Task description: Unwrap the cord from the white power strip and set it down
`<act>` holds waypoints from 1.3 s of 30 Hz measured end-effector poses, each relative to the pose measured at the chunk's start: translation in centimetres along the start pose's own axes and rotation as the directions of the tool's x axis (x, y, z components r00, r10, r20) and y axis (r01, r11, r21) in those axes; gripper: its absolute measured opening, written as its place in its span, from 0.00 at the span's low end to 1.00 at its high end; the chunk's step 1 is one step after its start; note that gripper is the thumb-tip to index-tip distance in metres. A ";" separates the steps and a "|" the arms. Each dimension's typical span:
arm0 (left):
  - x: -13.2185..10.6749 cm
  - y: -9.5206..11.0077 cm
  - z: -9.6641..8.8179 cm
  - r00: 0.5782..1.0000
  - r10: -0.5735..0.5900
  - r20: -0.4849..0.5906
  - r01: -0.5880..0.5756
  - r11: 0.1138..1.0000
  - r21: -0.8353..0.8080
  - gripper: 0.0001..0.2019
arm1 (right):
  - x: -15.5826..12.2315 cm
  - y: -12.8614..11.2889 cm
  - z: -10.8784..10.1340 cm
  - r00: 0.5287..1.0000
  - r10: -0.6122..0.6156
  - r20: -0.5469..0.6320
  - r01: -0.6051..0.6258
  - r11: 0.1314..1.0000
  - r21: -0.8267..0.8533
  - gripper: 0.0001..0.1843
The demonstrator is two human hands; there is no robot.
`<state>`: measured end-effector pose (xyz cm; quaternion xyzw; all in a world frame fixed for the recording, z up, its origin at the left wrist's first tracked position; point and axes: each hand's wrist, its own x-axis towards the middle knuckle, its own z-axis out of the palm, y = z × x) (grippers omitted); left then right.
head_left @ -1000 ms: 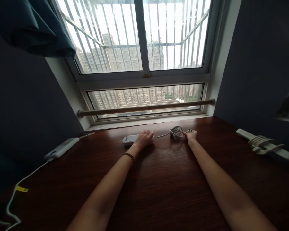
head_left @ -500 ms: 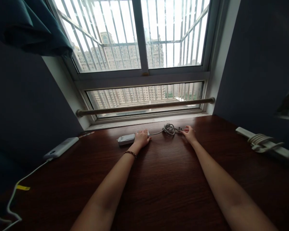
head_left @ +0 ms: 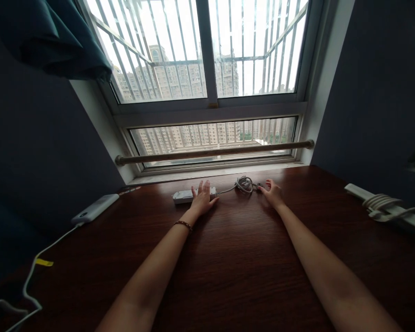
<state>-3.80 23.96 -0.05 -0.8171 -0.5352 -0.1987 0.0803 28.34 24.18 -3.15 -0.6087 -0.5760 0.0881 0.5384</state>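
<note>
A white power strip [head_left: 182,197] lies on the dark wooden tabletop close to the window. My left hand [head_left: 202,197] rests over its right part with the fingers spread, not wrapped round it. From the strip's right end a grey cord [head_left: 244,184] runs into a small coiled bundle. At the bundle's right side is the cord's dark end [head_left: 259,186], apparently the plug. My right hand [head_left: 272,193] is just beside that end, thumb tip at it and the other fingers lifted apart.
A white power bank [head_left: 95,209] with a white cable [head_left: 31,281] lies at the left. On the right is another white strip [head_left: 411,219] with its cord [head_left: 382,203] wound round it. A window sill and a horizontal rail [head_left: 214,152] border the table's far side.
The fingers of my left hand have spread and loosened on the power strip, which has straightened slightly. My right hand's fingers have opened away from the cord's end. The view has shifted a little.
</note>
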 end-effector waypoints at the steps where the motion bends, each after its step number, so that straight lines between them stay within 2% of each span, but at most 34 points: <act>1: -0.6 0.3 -0.3 1.000 0.007 -0.026 -0.007 1.000 -0.024 0.38 | -0.1 -0.8 -0.2 0.999 -0.035 -0.008 0.035 0.999 -0.009 0.16; 4: -2.8 1.6 -1.5 0.993 0.069 -0.094 -0.078 0.992 -0.095 0.35 | -0.5 -4.4 -0.1 0.989 -0.146 -0.007 0.146 0.989 -0.008 0.14; 7: -5.7 3.5 -3.1 0.974 0.181 -0.138 -0.201 0.968 -0.152 0.28 | -2.1 -9.3 0.8 0.964 -0.261 0.043 0.259 0.964 0.050 0.12; 10: -9.0 5.6 -4.6 0.942 0.290 -0.170 -0.322 0.922 -0.213 0.15 | -6.1 -14.0 0.9 0.917 -0.376 0.133 0.358 0.922 0.146 0.12; 13: -12.2 7.4 -5.4 0.903 0.385 -0.192 -0.424 0.873 -0.241 0.13 | -11.8 -16.6 -0.7 0.848 -0.471 0.244 0.417 0.876 0.241 0.12; 17: -14.8 9.1 -6.1 0.809 0.551 -0.203 -0.587 0.769 -0.252 0.08 | -17.7 -16.4 -3.6 0.791 -0.515 0.331 0.399 0.843 0.359 0.14; 20: -15.4 9.7 -6.7 0.766 0.606 -0.214 -0.641 0.696 -0.324 0.10 | -19.1 -15.4 -4.4 0.646 -0.658 0.388 0.455 0.739 0.497 0.19; 22: -15.5 9.9 -6.9 0.769 0.593 -0.238 -0.635 0.667 -0.390 0.10 | -19.1 -15.2 -4.3 0.595 -0.694 0.406 0.475 0.711 0.519 0.22; 26: -15.9 10.0 -7.3 0.755 0.606 -0.250 -0.645 0.616 -0.452 0.09 | -19.2 -15.1 -3.9 0.583 -0.666 0.466 0.462 0.743 0.484 0.19; 31: -16.4 10.3 -7.9 0.745 0.594 -0.306 -0.647 0.529 -0.549 0.21 | -19.4 -14.8 -3.9 0.548 -0.613 0.569 0.458 0.789 0.409 0.11; 33: -16.4 10.4 -8.2 0.738 0.598 -0.312 -0.650 0.504 -0.569 0.22 | -19.4 -14.7 -3.8 0.522 -0.613 0.593 0.472 0.787 0.397 0.13; 36: -16.3 10.6 -8.6 0.725 0.622 -0.296 -0.659 0.502 -0.560 0.22 | -19.4 -14.7 -3.7 0.506 -0.601 0.619 0.486 0.791 0.371 0.16; 39: -16.4 10.3 -8.3 0.730 0.632 -0.261 -0.654 0.534 -0.536 0.22 | -19.4 -14.8 -3.6 0.506 -0.572 0.646 0.468 0.811 0.351 0.14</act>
